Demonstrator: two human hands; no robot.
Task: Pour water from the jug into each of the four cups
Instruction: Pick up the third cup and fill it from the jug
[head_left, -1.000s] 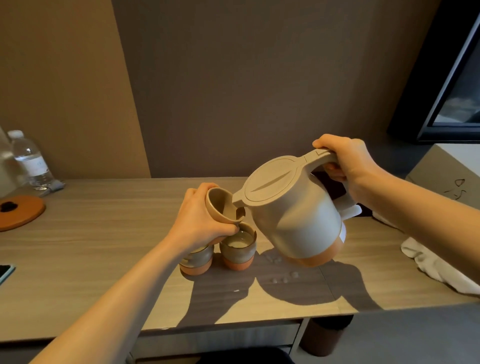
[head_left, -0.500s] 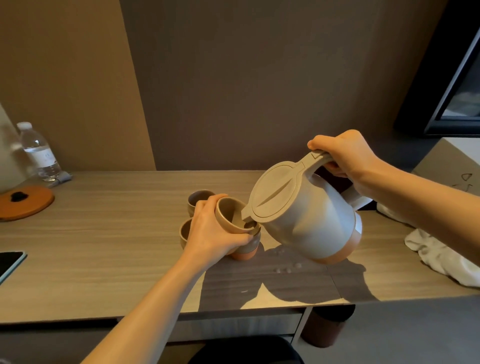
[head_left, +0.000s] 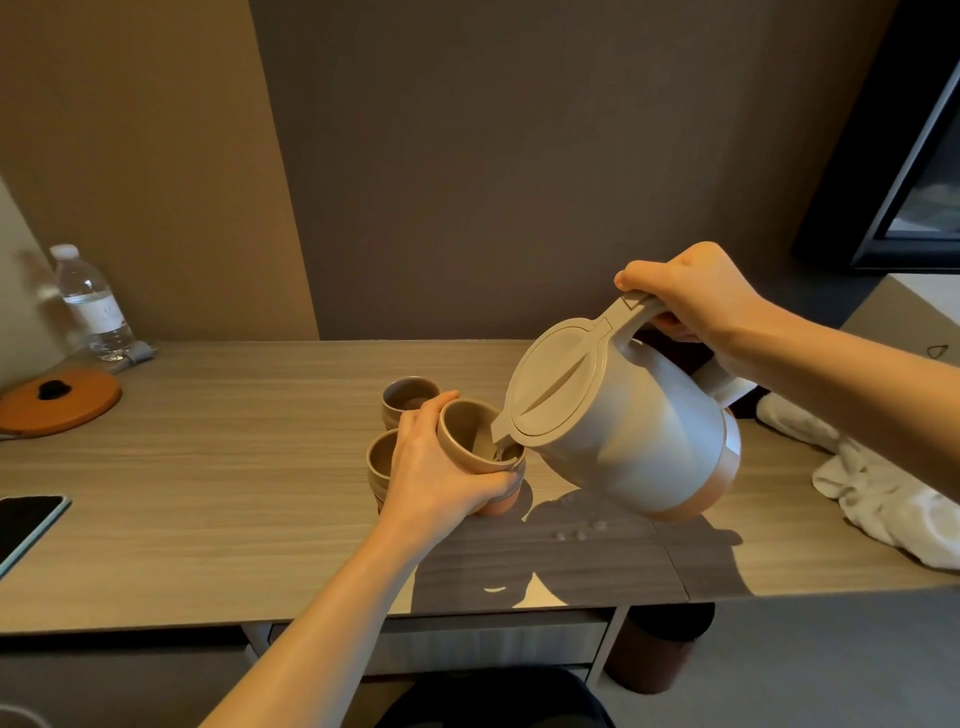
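Observation:
My right hand (head_left: 696, 296) grips the handle of a beige jug (head_left: 618, 431) with a terracotta base, tilted left with its spout over a cup. My left hand (head_left: 441, 467) holds that beige cup (head_left: 467, 431) tilted toward the spout, and a thin stream of water runs into it. Three more cups stand on the desk: one behind (head_left: 410, 400), one to the left (head_left: 382, 457), and one (head_left: 501, 501) mostly hidden under my left hand.
The wooden desk (head_left: 208, 467) has water drops (head_left: 576, 530) below the jug. A water bottle (head_left: 93, 304) and an orange lid (head_left: 60, 400) are at far left, a phone (head_left: 26, 525) at the left edge, a white cloth (head_left: 883, 493) at right.
The held cup has come lower, close over the standing cups, and the jug has tipped further with it. The cups behind and to the left are now uncovered.

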